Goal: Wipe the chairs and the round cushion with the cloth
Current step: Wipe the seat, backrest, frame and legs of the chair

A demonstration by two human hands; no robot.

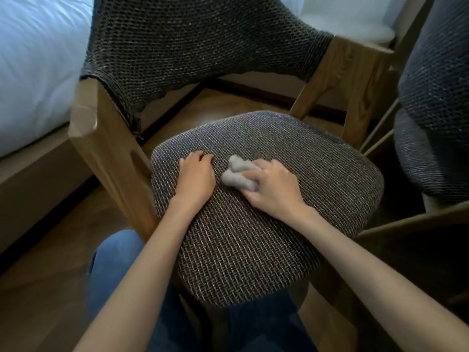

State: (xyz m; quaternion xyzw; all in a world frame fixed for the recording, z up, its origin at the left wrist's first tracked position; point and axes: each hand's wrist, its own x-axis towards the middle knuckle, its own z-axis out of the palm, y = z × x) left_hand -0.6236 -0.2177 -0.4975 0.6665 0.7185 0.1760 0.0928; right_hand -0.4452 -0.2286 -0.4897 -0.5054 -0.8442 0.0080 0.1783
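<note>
A wooden chair stands in front of me with a woven brown-grey seat cushion (266, 224) and a dark woven backrest (193, 47). My right hand (274, 189) grips a crumpled grey cloth (237, 175) and presses it onto the middle of the seat. My left hand (195, 175) rests on the seat's left part just beside the cloth, its fingers curled under, holding nothing. A second chair (431, 123) with the same dark weave stands at the right, partly cut off by the frame edge.
A bed with white bedding (38, 59) on a wooden base runs along the left and behind the chair. The floor (45, 288) is brown wood. My knee in blue jeans (119, 262) is below the seat's front edge.
</note>
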